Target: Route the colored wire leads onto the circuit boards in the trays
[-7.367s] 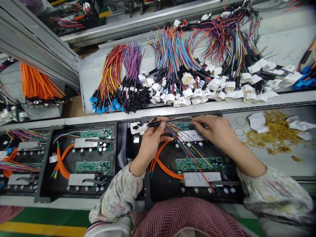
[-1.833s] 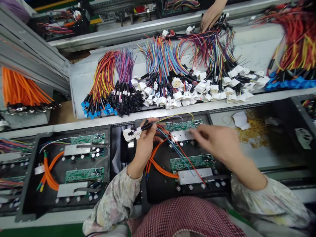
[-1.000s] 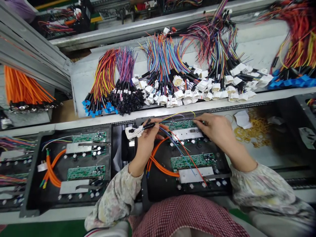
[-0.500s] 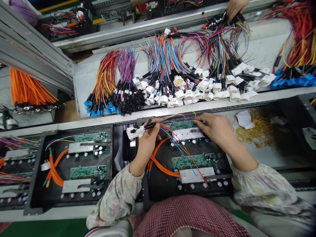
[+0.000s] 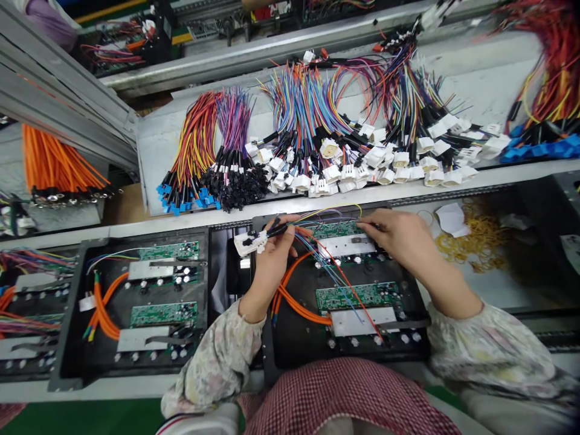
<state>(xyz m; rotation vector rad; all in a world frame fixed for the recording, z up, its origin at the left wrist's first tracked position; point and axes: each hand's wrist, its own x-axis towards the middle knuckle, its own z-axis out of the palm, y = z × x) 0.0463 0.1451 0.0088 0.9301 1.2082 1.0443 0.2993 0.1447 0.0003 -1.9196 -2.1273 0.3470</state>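
My left hand is closed around a wiring harness with a white connector and a black sleeve. Its loose wires, blue, red, orange and yellow, fan out to the right over a black tray. Above the upper green circuit board, my right hand pinches the end of one thin wire. A lower circuit board with a metal plate lies nearer to me. Thick orange cables curve along the tray's left part.
Behind the tray, a shelf bears bundles of wire harnesses with white, black and blue connectors. To the left stands another black tray with boards. Yellow rubber bands lie to the right. Orange cables hang at far left.
The other person's hand at the top right has left the view, and a blurred white connector shows there. My hands keep nearly the same pose; the whole view has shifted slightly.
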